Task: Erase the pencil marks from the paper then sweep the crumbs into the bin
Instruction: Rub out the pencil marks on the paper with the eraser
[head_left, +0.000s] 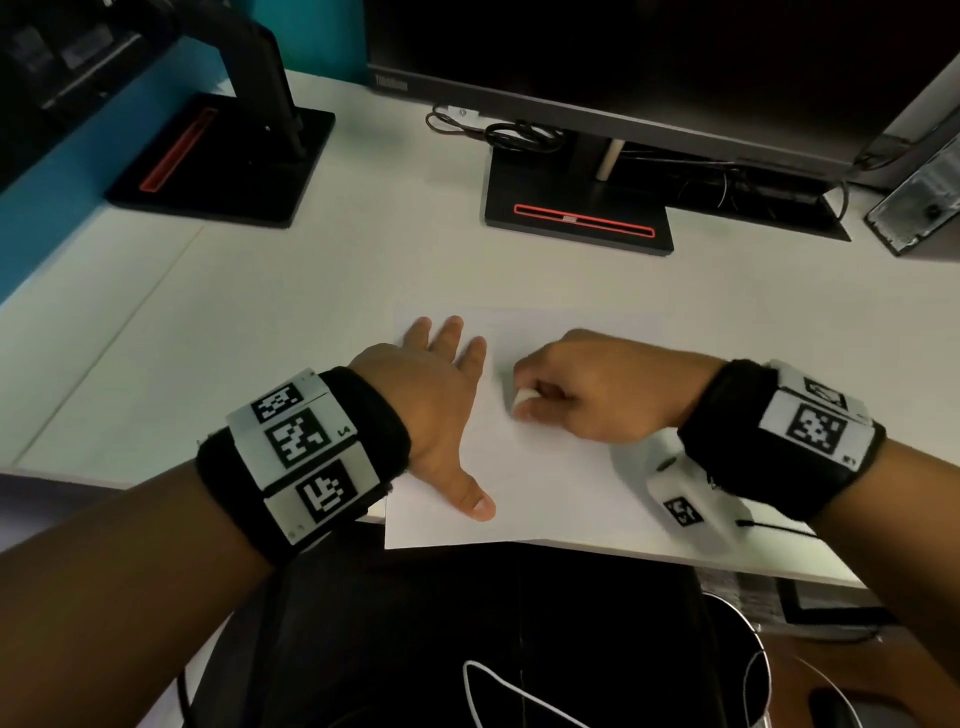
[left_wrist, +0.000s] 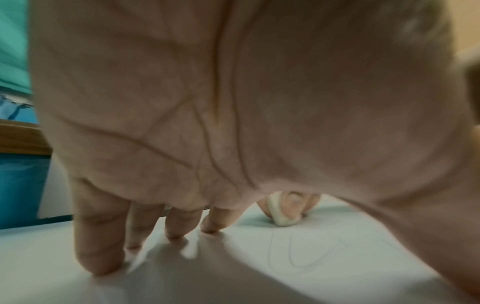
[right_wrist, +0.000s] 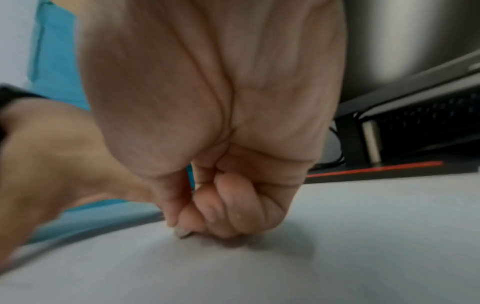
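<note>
The smooth white tabletop (head_left: 260, 322) carries your flat rectangular sheet of white paper (head_left: 545, 478), its near edge overhanging. Your left hand (head_left: 441, 395) lies on the sheet's left side, grip spread flat. Your right hand (head_left: 597, 395) pinches a small, rounded, off-white eraser (left_wrist: 281, 216) against the paper, beside faint looping pencil marks (left_wrist: 306, 255).

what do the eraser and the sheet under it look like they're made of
Eraser: likely soft rubber or vinyl, matte off-white, with rounded, worn-looking edges. Sheet: thin plain white paper, matte, lying flat, showing faint pencil lines.
</note>
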